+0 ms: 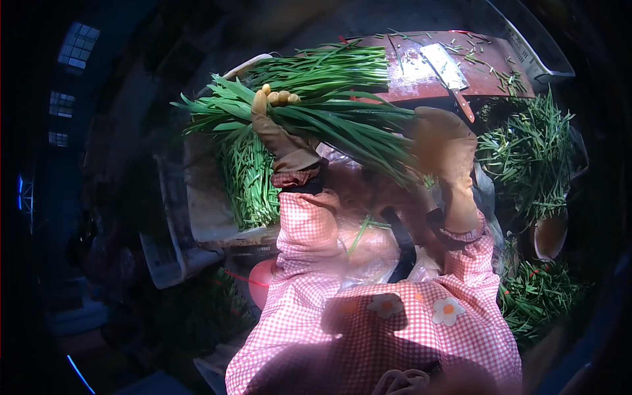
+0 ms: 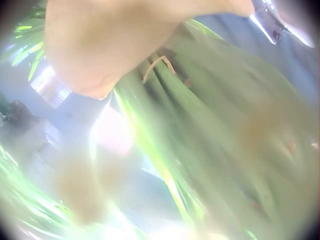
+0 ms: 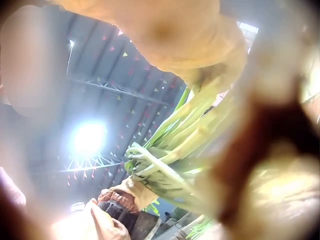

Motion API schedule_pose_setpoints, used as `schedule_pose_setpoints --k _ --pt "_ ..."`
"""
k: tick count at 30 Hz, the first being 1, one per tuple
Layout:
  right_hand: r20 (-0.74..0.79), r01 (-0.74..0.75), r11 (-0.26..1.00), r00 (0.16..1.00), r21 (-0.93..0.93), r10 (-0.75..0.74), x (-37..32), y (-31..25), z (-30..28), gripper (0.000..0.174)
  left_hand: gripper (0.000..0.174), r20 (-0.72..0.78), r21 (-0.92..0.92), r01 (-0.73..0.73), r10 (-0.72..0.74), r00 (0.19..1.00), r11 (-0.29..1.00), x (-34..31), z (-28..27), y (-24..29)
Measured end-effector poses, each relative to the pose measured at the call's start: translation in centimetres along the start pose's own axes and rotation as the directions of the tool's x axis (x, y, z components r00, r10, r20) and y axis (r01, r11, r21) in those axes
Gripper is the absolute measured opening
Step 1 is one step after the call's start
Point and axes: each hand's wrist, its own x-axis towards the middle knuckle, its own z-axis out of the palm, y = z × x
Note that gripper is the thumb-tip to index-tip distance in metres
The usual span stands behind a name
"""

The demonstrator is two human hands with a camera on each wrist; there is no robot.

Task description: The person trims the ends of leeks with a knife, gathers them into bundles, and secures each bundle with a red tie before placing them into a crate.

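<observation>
Both hands wear tan gloves. A bundle of long green stalks (image 1: 342, 122) spans the space between them in the head view. The left hand (image 1: 280, 125) grips its leafy part, fingertips curled over the top. At the bundle's other end the right hand (image 1: 447, 145) holds the stalk ends, its fingers partly blurred. In the left wrist view the glove (image 2: 110, 45) lies against the broad leaves (image 2: 200, 115). The right wrist view shows the glove (image 3: 185, 40) round pale stalk ends (image 3: 195, 115). Behind the held bundle lies another green pile (image 1: 329, 69).
A cleaver (image 1: 446, 69) with a wooden handle rests on the red board (image 1: 490, 62) among cut scraps. More greens (image 1: 530, 148) are heaped at the right, others (image 1: 250, 178) below the left hand. A pale crate (image 1: 164, 230) stands at the left.
</observation>
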Motion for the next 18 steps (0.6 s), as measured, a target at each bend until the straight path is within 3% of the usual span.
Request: schedule_pose_setpoints --k 2,5,7,8,9,10,11,12,14,15,16,18 --pt "-0.049 -0.139 0.989 0.989 0.056 0.142 0.3 -0.2 -1.6 0.021 0.015 0.002 -0.017 0.006 -0.006 1.000 1.000 -0.2 0.2 0.6" --pt "-0.167 -0.173 0.977 0.967 0.125 0.192 0.3 0.1 -5.1 0.018 0.015 0.014 -0.035 0.013 -0.012 1.000 0.999 0.3 -0.2 1.6" --pt "-0.138 -0.267 0.964 0.954 0.015 0.266 0.0 1.4 -8.4 0.017 0.016 0.012 -0.037 0.028 -0.027 1.000 0.999 0.3 -0.3 2.3" --pt "-0.057 -0.366 0.919 0.931 -0.146 0.361 0.2 3.8 -10.6 0.020 0.013 -0.030 0.047 -0.028 0.030 0.999 0.998 0.2 -0.1 2.4" --pt "-0.007 -0.280 0.798 0.945 -0.533 0.327 0.3 8.1 -13.1 0.024 0.015 -0.017 0.132 -0.072 0.074 0.997 0.989 0.4 -0.4 2.5" --pt "0.039 -0.163 0.505 0.930 -0.848 0.365 -0.4 7.8 -12.8 0.026 0.018 -0.002 0.215 -0.112 0.115 0.993 0.970 0.8 -1.2 2.7" --pt "0.062 0.012 0.121 0.908 -0.993 0.415 -1.5 7.2 -12.6 0.028 0.021 0.018 0.295 -0.152 0.153 0.988 0.943 1.4 -2.2 2.8" --pt "0.128 -0.012 0.390 0.935 -0.921 0.330 -2.7 7.4 -12.5 0.032 0.022 0.130 0.452 -0.251 0.215 0.968 0.856 2.3 -3.2 3.2" --pt "0.248 -0.251 0.781 0.854 -0.572 0.457 -3.1 5.7 -11.2 0.035 0.022 -0.048 0.315 -0.123 0.145 0.988 0.941 3.1 -4.6 3.5" --pt "0.325 -0.384 0.866 0.814 -0.319 0.481 -3.5 3.9 -9.8 0.037 0.023 -0.126 0.237 -0.061 0.093 0.988 0.970 3.5 -4.7 3.4" --pt "0.336 -0.363 0.916 0.852 -0.173 0.401 -3.8 2.1 -8.4 0.040 0.026 -0.172 0.318 -0.094 0.155 0.973 0.944 4.2 -5.4 3.1" --pt "0.330 -0.274 0.960 0.912 0.051 0.242 -4.2 -0.7 -5.8 0.046 0.026 -0.182 0.270 -0.093 0.146 0.972 0.958 4.8 -6.2 2.8"
